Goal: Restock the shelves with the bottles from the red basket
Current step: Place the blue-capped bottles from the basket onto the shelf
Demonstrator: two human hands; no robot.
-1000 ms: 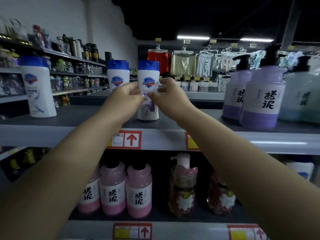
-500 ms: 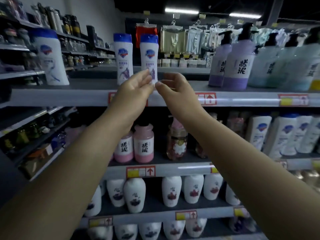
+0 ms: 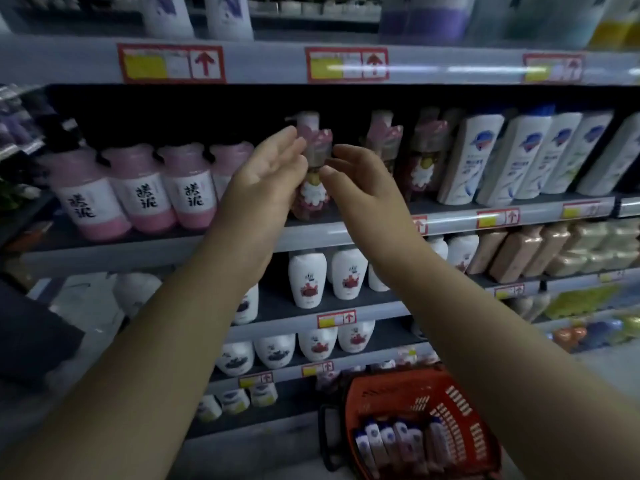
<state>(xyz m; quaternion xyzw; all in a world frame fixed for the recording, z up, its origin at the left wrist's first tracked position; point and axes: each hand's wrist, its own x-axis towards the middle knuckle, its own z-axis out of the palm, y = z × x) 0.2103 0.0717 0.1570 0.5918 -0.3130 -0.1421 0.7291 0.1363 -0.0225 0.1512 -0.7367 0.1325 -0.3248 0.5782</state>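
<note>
A: Why do the left hand (image 3: 266,174) and right hand (image 3: 360,192) hover before the middle shelf (image 3: 346,233)?

B: Their fingers are straight and loose, grasping nothing, either side of a flowered pump bottle (image 3: 313,195). Whether they touch it can't be told. The person is probably between placements.

A: And the stock?

B: The bottles (image 3: 398,441) lie side by side in the red basket (image 3: 450,400) on the floor, low right, handy for a downward reach.

Shop, toiletries aisle. Tiered shelves (image 3: 270,62) carry price tags (image 3: 171,63) with red arrows along their front edges. Stock stands in rows of identical items, labels outward: pink bottles (image 3: 145,188), white bottles (image 3: 306,278). A red shopping basket (image 3: 391,389) sits on the floor.
</note>
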